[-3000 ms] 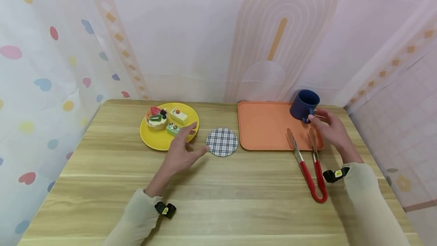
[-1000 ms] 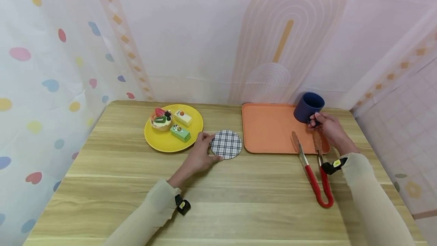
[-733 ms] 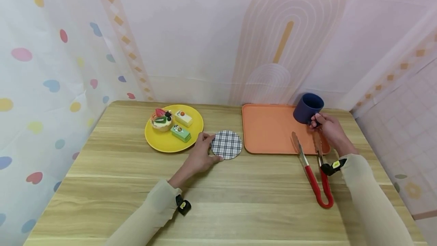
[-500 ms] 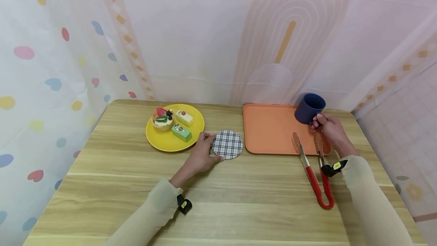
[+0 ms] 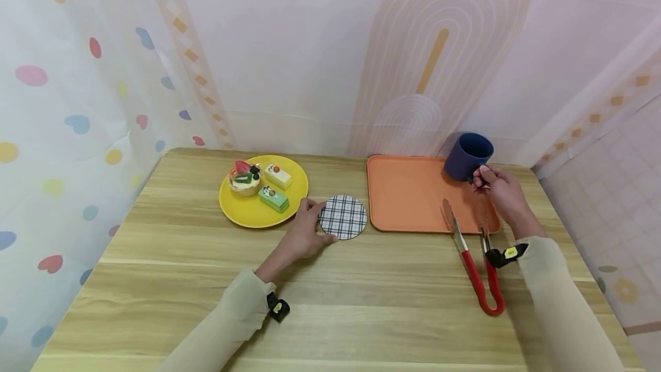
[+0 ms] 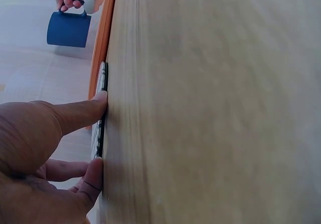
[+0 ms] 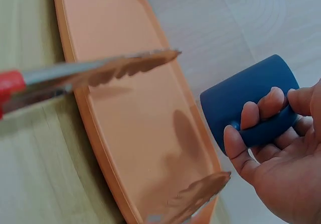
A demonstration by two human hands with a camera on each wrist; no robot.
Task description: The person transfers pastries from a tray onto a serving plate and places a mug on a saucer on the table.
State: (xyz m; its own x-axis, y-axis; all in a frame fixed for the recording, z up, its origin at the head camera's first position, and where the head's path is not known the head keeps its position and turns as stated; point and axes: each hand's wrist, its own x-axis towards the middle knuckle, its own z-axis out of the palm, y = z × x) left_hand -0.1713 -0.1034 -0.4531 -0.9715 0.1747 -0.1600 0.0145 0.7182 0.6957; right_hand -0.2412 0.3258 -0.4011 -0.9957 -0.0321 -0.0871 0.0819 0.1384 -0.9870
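Observation:
My left hand (image 5: 303, 233) pinches the left side of a round plaid coaster (image 5: 343, 217), which lies on the table. In the left wrist view, thumb and a finger touch the rim of the coaster (image 6: 100, 128). On the right, my right hand (image 5: 508, 197) grips the handle of a dark blue mug (image 5: 465, 157). The right wrist view has its fingers curled through the handle of the upright mug (image 7: 246, 98), raised a little over the orange tray's (image 5: 405, 194) far right corner. Red-handled tongs (image 5: 477, 289) rest with their tips over the tray's near right part, below the right hand.
A yellow plate (image 5: 240, 214) stands left of the coaster. On it sit a fruit tart (image 5: 245, 179), a pale yellow cake slice (image 5: 279, 177) and a green cake slice (image 5: 273, 198). The wooden table (image 5: 330, 303) ends at a patterned cloth (image 5: 289, 62) behind.
Over three seconds, my left hand moved from above the plate to the coaster and took hold of it. My right hand closed on the mug's handle, and the mug has just risen slightly.

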